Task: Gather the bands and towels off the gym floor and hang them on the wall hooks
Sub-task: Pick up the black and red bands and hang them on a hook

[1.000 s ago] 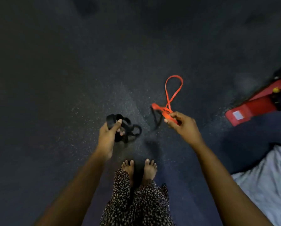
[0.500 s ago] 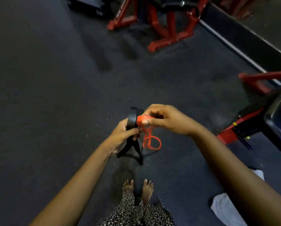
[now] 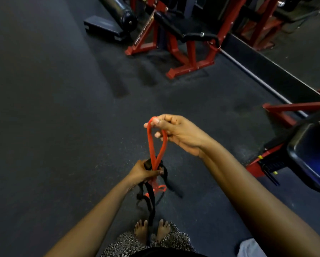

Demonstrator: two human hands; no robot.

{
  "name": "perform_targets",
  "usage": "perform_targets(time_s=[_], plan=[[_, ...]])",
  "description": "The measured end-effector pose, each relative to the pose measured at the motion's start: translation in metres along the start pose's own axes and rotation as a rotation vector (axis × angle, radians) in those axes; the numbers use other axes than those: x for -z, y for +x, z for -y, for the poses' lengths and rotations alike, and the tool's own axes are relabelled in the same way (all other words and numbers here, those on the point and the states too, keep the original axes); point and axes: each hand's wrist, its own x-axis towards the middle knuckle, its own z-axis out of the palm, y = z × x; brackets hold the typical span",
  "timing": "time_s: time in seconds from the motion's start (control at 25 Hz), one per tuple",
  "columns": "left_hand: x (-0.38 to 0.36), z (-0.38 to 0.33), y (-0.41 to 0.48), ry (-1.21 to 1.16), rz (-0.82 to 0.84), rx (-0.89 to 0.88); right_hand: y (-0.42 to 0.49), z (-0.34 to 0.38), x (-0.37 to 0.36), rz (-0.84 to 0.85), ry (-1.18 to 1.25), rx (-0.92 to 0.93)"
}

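Well, across the dark floor (image 3: 53, 127) stand red machines (image 3: 183, 52), and a pale towel (image 3: 248, 247) lies by the person's feet. Both bands are gathered — the right hand (image 3: 177, 134) pinches the orange band (image 3: 153, 145) up high, the left hand (image 3: 146, 170) grips both it and the black band (image 3: 151, 201). Next, I'd guess, comes the towel; no hooks show.

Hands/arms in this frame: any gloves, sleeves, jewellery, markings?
None visible. Left hand and right hand are bare, no gloves, and no rings or watch show. Both forearms are bare up to the frame edge, so no sleeves in view. Nails look short and pale. Only clothing seen is a speckled black-and-white garment at the bottom, above bare feet.
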Motion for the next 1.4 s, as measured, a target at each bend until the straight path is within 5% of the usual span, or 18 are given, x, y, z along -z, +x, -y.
perform_targets(time_s=[0.24,0.44,0.52,0.64,0.72,0.84,1.04,1.2,1.4], plan=[[0.040,0.043,-0.004,0.232,-0.016,0.175,-0.009,-0.026,0.038,-0.234,0.339,0.023],[0.070,0.045,-0.009,0.340,-0.006,0.243,0.010,-0.076,0.036,-0.447,0.409,-0.138],[0.077,0.037,-0.015,0.304,0.005,0.242,0.019,-0.112,0.035,-0.483,0.038,-0.358],[0.082,0.026,-0.024,0.140,-0.076,0.251,0.009,-0.150,0.012,-0.228,-0.847,-0.629],[0.082,0.017,-0.030,0.063,-0.138,0.270,-0.003,-0.144,-0.023,-0.112,-1.066,-0.398],[0.075,-0.006,-0.036,0.077,-0.069,0.271,-0.007,-0.111,-0.061,-0.036,-0.971,0.101],[0.081,-0.044,-0.052,0.121,0.087,0.239,0.023,-0.104,-0.062,0.212,-1.303,0.151],[0.091,-0.044,-0.064,0.030,0.185,0.189,0.025,-0.079,-0.041,0.121,-1.483,0.485],[0.092,-0.022,-0.071,-0.010,0.342,0.212,0.008,-0.044,-0.030,-0.210,-1.274,0.622]])
